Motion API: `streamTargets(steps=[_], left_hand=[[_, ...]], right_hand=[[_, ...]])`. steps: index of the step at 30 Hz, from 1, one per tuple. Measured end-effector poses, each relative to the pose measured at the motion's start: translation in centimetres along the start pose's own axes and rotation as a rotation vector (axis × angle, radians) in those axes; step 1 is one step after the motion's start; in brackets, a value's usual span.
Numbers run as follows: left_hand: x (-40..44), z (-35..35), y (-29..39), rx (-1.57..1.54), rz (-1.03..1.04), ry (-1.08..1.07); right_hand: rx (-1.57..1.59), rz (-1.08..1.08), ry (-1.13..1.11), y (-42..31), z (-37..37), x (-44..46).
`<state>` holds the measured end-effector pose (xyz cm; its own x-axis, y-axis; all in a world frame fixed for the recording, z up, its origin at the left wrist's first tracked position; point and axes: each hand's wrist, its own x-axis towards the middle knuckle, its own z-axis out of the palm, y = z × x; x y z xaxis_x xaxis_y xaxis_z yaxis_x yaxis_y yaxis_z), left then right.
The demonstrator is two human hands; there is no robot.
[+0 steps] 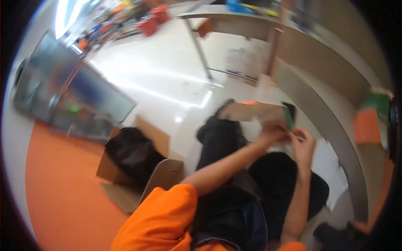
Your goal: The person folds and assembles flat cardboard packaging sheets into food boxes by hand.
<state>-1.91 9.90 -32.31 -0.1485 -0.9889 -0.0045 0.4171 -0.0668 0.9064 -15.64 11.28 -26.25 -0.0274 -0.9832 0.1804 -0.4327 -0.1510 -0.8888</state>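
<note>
My left hand (274,133) is closed, its fingers curled at the near edge of a tan cardboard piece (255,111) that lies over my lower legs. A narrow green strip (288,118) runs along the right end of the cardboard, down to where my hands meet. Just right of it, my right hand (305,144) is closed in a pinch close to the left fingertips. A small shiny spot shows at its fingers, but blur hides what it is. Both forearms reach forward over my dark trousers (222,144).
An open cardboard box (163,178) with a black bag (132,152) stands to my left. Beyond it is a glass-fronted cabinet (71,90). A metal-framed table (234,23) rises ahead and to the right. White sheet material (331,171) lies by my right knee; red bins (153,21) stand far off.
</note>
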Motion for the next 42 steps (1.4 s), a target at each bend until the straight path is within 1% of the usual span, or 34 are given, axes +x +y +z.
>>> streamTargets(steps=[1, 3, 6, 9, 12, 15, 18, 21, 24, 27, 28, 31, 32, 35, 36, 37, 38, 39, 40, 42], left_hand=[[0.3, 0.0, 0.0, 0.145, 0.026, -0.008], [0.0, 0.1, 1.3, -0.157, -0.086, -0.027], [-0.7, 0.8, 3.4, -0.173, -0.171, -0.004], [-0.6, 0.7, 2.8, -0.223, -0.123, -0.037], [-0.6, 0.5, 2.7, -0.199, -0.112, -0.045], [-0.6, 0.5, 3.2, -0.242, -0.143, -0.088], [-0.7, 0.4, 4.2, -0.221, -0.109, -0.131], [-0.8, 0.5, 5.2, -0.096, -0.028, -0.186], [-0.9, 1.0, 4.6, 0.272, 0.264, -0.283], [-2.4, 1.5, 5.1, 0.647, 0.25, -0.405], [-2.4, 1.6, 4.4, 0.679, 0.277, -0.449], [-1.7, 1.6, 3.0, 0.67, 0.33, -0.306], [-1.2, 1.4, 3.2, 0.657, 0.318, -0.242], [0.0, 0.3, 4.3, 0.315, 0.163, -0.047], [0.2, -0.2, 4.5, 0.113, 0.122, -0.022], [0.4, -0.6, 4.7, -0.089, 0.079, 0.004], [0.3, -0.9, 5.1, -0.184, 0.018, 0.018], [0.1, -1.1, 5.5, -0.208, 0.007, 0.001], [-0.1, -1.1, 5.8, -0.231, -0.006, -0.016], [-0.2, -1.1, 6.2, -0.276, -0.032, -0.063]], right_hand=[[0.031, 0.014, -0.019, -0.1, 0.0, 0.0], [0.034, -0.014, -0.009, -1.9, 0.4, -0.5], [0.032, 0.058, 0.025, -2.5, -0.1, -0.9], [0.026, -0.118, 0.051, -1.0, 0.3, -0.7], [0.013, -0.093, -0.019, -0.9, 0.6, -0.9], [-0.197, -0.223, 0.004, -1.3, 0.1, -0.9], [-0.052, -0.109, 0.037, -2.0, 0.5, -0.9], [0.03, -0.094, -0.012, -1.4, -0.1, -0.4], [0.052, 0.006, 0.104, -0.7, -0.8, 0.2], [-0.17, 0.087, 0.204, 1.1, -1.5, 1.2], [-0.209, 0.091, 0.2, 2.3, -1.4, 1.4], [-0.064, 0.022, 0.191, 1.0, -0.8, 0.9], [0.055, 0.014, 0.143, 0.6, -0.8, 0.7], [0.022, -0.165, 0.094, -1.3, -0.1, -0.5], [0.025, -0.173, -0.048, -2.3, -0.1, -0.8], [-0.075, -0.258, -0.031, -2.8, 0.5, -1.2], [-0.176, -0.342, -0.015, -3.0, 1.3, -1.7], [-0.277, -0.425, 0.002, -3.0, 1.8, -1.9], [-0.298, -0.425, 0.046, -2.5, 2.2, -1.7], [-0.284, -0.401, 0.055, -2.0, 2.0, -1.2]])
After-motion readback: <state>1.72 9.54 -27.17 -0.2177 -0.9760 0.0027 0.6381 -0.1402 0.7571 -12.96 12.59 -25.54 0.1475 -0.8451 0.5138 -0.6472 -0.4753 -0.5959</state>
